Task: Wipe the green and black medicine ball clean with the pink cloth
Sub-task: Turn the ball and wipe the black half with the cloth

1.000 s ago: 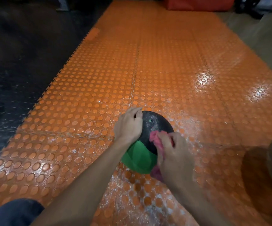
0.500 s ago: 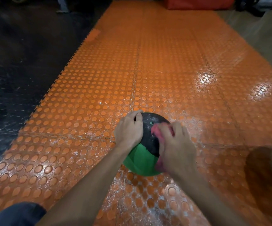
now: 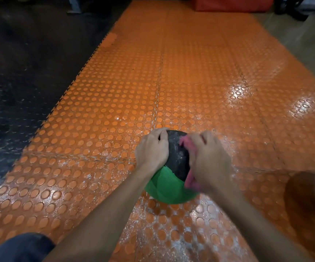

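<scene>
My left hand (image 3: 152, 149) lay flat on the ball (image 3: 171, 178), fingers curled over its far left side, gripping nothing else. My right hand (image 3: 207, 161), blurred, was closed on the pink cloth (image 3: 189, 179), pressing it against the ball's right side. The ball showed black on top, green below, and sat on the orange studded mat (image 3: 115, 110). The mat ran clear ahead; black flooring (image 3: 20, 72) bordered its left edge.
</scene>
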The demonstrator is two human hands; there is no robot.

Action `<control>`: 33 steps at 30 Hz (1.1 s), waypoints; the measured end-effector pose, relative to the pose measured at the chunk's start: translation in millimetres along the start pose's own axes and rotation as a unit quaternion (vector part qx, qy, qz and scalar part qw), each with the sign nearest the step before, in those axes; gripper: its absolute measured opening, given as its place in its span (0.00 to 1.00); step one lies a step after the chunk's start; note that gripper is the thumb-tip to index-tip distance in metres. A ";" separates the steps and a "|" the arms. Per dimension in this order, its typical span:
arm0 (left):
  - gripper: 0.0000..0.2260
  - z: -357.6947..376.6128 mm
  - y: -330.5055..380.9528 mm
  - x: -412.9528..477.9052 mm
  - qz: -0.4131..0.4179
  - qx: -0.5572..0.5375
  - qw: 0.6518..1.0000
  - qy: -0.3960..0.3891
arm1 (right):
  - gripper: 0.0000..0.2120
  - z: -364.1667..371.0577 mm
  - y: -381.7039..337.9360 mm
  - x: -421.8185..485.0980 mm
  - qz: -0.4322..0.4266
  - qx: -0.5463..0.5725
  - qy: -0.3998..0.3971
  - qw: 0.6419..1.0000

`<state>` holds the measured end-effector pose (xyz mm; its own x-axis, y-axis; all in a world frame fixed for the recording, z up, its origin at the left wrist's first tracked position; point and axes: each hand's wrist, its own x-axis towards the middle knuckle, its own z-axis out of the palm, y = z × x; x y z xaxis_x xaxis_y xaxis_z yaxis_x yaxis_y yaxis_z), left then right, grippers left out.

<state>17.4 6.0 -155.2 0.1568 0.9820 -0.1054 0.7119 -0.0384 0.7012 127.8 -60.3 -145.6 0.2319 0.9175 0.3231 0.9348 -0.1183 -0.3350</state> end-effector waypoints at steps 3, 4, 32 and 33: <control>0.16 -0.9 1.9 1.1 -0.004 -0.006 1.000 -0.003 | 0.37 2.5 -10.6 -62.0 -0.074 0.025 -0.056 0.995; 0.16 -1.5 2.5 0.8 -0.003 -0.006 1.000 -0.004 | 0.44 2.4 -12.2 -74.0 -0.093 0.017 -0.092 0.991; 0.18 2.4 -0.2 -1.8 0.012 0.014 1.000 0.014 | 0.13 0.8 -5.4 30.9 0.012 -0.051 -0.033 0.998; 0.18 2.0 1.1 -1.3 0.010 0.012 1.000 0.016 | 0.12 1.5 -4.0 21.7 0.000 -0.047 -0.022 0.999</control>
<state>19.4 4.3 -155.7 0.1502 0.9862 -0.0689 0.7247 -0.0625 0.6862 128.7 -39.4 -138.6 0.2212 0.9330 0.2839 0.9565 -0.1508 -0.2496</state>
